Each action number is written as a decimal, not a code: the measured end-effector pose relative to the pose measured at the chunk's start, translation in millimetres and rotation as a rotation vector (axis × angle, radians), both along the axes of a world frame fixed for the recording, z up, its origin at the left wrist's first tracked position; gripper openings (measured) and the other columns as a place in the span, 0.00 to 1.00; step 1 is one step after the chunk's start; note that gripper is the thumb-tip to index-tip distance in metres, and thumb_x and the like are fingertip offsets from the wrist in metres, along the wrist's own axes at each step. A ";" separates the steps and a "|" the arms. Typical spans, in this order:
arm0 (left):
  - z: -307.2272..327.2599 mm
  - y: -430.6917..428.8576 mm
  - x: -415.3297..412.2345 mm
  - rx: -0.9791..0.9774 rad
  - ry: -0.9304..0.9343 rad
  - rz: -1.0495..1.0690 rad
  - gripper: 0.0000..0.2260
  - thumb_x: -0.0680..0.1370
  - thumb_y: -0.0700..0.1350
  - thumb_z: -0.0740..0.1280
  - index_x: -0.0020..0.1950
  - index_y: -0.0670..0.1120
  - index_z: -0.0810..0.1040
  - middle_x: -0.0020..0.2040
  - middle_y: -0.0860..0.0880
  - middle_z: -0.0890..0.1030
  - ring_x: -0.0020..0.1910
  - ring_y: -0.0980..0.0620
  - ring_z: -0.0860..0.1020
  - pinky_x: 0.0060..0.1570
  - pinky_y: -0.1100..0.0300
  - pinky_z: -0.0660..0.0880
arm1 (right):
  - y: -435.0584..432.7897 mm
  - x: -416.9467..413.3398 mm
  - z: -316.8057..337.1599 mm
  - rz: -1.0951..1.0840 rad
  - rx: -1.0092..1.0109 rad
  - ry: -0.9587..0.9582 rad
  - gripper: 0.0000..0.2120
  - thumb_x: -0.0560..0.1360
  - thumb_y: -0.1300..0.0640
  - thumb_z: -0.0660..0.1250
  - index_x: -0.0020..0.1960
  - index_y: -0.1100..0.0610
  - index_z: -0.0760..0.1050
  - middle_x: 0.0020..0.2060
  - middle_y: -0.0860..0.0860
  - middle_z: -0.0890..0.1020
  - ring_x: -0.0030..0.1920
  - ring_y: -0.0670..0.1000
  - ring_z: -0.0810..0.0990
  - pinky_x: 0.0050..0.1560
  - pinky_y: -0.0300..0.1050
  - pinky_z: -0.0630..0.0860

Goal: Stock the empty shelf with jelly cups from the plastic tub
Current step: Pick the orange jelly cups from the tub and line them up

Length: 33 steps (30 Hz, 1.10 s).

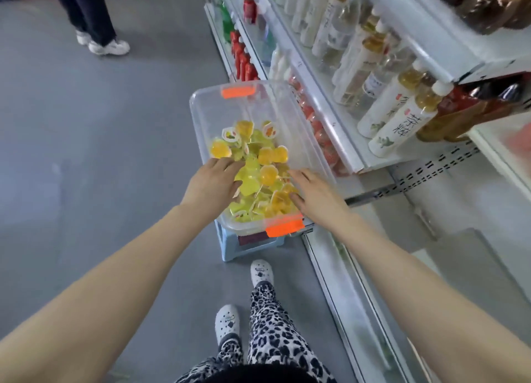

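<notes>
Clear plastic makes up the tub (pixel 198 118), which sits on a pale blue stool (pixel 247 249) in the aisle, just beside the shelving on your right. The jelly cups (pixel 267 157), yellow and orange, are heaped loosely in its near half. The far half, up by the orange latch (pixel 238 92), looks bare.

Your left hand (pixel 212 183) lies palm-down on the left side of the heap, fingers spread and fairly straight, touching the cups. Your right hand (pixel 316 194) rests on the right side of the heap in the same way, thumb against an orange cup. Neither hand visibly pinches or lifts a cup, though the left fingertips are partly hidden among the pile.

As for progress, you look to be at the picking-up step. The empty shelf (pixel 465 201), the bare white deck to your right and nearer than the tub, below the row of tea bottles (pixel 399 115), shows no jelly cups in the part you can see. Its far right end runs out of view, and a reddish blur there can't be made out. Judging by that, almost all the stocking is ahead of you: close on some cups, carry them right, set them down, and repeat until the tub is cleared.

A second person's legs (pixel 89 14) stand far off on the left.
</notes>
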<state>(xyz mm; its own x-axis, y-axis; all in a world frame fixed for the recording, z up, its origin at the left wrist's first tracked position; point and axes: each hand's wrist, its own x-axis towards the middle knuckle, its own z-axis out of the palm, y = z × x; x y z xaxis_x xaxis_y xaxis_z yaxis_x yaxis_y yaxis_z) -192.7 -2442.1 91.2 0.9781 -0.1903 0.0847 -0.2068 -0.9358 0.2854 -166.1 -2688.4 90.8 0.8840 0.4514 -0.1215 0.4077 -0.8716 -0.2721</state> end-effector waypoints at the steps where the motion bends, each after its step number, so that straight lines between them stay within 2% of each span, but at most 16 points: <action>1: -4.2 1.3 5.8 -0.001 -0.003 0.016 0.18 0.77 0.44 0.69 0.67 0.43 0.76 0.59 0.42 0.79 0.57 0.38 0.76 0.56 0.47 0.74 | 4.7 14.8 -9.5 0.008 -0.016 0.046 0.26 0.77 0.55 0.65 0.74 0.57 0.65 0.66 0.57 0.73 0.62 0.60 0.73 0.61 0.54 0.73; 4: -18.2 4.1 24.3 0.021 -0.019 0.042 0.18 0.74 0.42 0.72 0.63 0.42 0.78 0.55 0.42 0.81 0.53 0.37 0.78 0.55 0.47 0.75 | 18.8 55.5 -39.4 0.070 -0.068 0.140 0.29 0.75 0.61 0.66 0.75 0.55 0.64 0.69 0.57 0.71 0.64 0.61 0.72 0.61 0.56 0.73; 7: -33.6 7.2 40.6 0.038 -0.030 0.046 0.18 0.73 0.42 0.73 0.62 0.43 0.78 0.53 0.43 0.81 0.52 0.39 0.77 0.59 0.45 0.74 | 38.2 90.5 -59.8 0.151 -0.175 0.154 0.31 0.74 0.67 0.63 0.75 0.54 0.63 0.69 0.54 0.70 0.65 0.59 0.71 0.60 0.51 0.71; 9: -40.7 7.5 47.1 0.033 -0.033 0.057 0.18 0.72 0.42 0.74 0.62 0.44 0.79 0.53 0.44 0.81 0.52 0.39 0.77 0.59 0.46 0.74 | 50.7 108.3 -71.5 0.203 -0.263 0.164 0.29 0.75 0.67 0.61 0.74 0.53 0.64 0.68 0.53 0.70 0.65 0.59 0.71 0.59 0.50 0.71; 12: -45.7 7.0 50.0 0.044 -0.024 0.063 0.19 0.72 0.44 0.73 0.62 0.46 0.79 0.55 0.46 0.81 0.54 0.41 0.77 0.62 0.47 0.71 | 64.0 123.8 -86.4 0.286 -0.358 0.270 0.25 0.76 0.62 0.64 0.71 0.54 0.66 0.69 0.55 0.67 0.66 0.60 0.70 0.64 0.53 0.69; 17: -45.3 7.5 52.6 0.086 -0.039 0.055 0.19 0.70 0.45 0.74 0.61 0.48 0.79 0.55 0.47 0.80 0.55 0.43 0.77 0.63 0.51 0.68 | 68.9 134.7 -88.2 0.331 -0.426 0.347 0.30 0.72 0.58 0.69 0.72 0.53 0.66 0.70 0.56 0.64 0.67 0.61 0.67 0.65 0.53 0.69; 19: -43.8 6.4 54.4 0.115 -0.021 0.042 0.20 0.70 0.46 0.75 0.61 0.49 0.79 0.56 0.48 0.80 0.55 0.44 0.77 0.63 0.50 0.69 | 65.7 137.9 -83.9 0.366 -0.452 0.363 0.32 0.72 0.60 0.69 0.74 0.52 0.64 0.72 0.54 0.64 0.68 0.60 0.67 0.66 0.51 0.68; 21: -41.7 5.6 57.6 0.145 0.007 0.030 0.20 0.69 0.47 0.76 0.60 0.49 0.80 0.55 0.48 0.80 0.55 0.44 0.78 0.61 0.50 0.71 | 60.0 138.9 -79.0 0.384 -0.433 0.358 0.31 0.73 0.66 0.65 0.74 0.51 0.64 0.71 0.53 0.67 0.67 0.58 0.69 0.64 0.48 0.68; 23: -40.0 4.2 64.1 0.180 0.027 0.020 0.20 0.67 0.48 0.77 0.58 0.48 0.81 0.54 0.47 0.81 0.54 0.43 0.78 0.58 0.50 0.73 | 53.9 139.4 -75.1 0.373 -0.395 0.308 0.27 0.74 0.68 0.64 0.70 0.51 0.68 0.67 0.52 0.73 0.64 0.57 0.72 0.59 0.48 0.71; 24: -39.7 3.9 69.5 0.187 0.030 0.013 0.20 0.67 0.47 0.78 0.58 0.47 0.81 0.54 0.46 0.81 0.53 0.42 0.78 0.57 0.49 0.74 | 51.3 139.1 -72.5 0.367 -0.392 0.269 0.23 0.75 0.65 0.65 0.68 0.52 0.70 0.64 0.51 0.75 0.62 0.56 0.72 0.56 0.48 0.72; 27: -37.3 2.6 94.6 0.196 0.073 0.005 0.20 0.70 0.43 0.75 0.62 0.47 0.79 0.58 0.45 0.79 0.58 0.41 0.76 0.60 0.48 0.72 | 41.3 138.3 -69.2 0.388 -0.451 0.185 0.18 0.75 0.57 0.68 0.64 0.54 0.71 0.64 0.53 0.72 0.62 0.56 0.69 0.55 0.48 0.73; 30: -38.5 1.4 129.1 0.320 0.216 0.039 0.21 0.77 0.43 0.68 0.70 0.49 0.71 0.67 0.46 0.72 0.67 0.43 0.68 0.68 0.51 0.63 | 31.9 134.9 -69.2 0.391 -0.488 0.191 0.13 0.76 0.59 0.64 0.61 0.57 0.73 0.62 0.55 0.73 0.61 0.57 0.70 0.58 0.49 0.73; 33: -48.0 2.2 158.6 0.455 0.394 0.053 0.21 0.79 0.42 0.63 0.72 0.49 0.68 0.69 0.44 0.69 0.69 0.42 0.67 0.69 0.50 0.64 | 31.0 129.6 -67.2 0.342 -0.436 0.224 0.11 0.76 0.65 0.60 0.57 0.59 0.74 0.58 0.56 0.78 0.60 0.56 0.74 0.55 0.48 0.73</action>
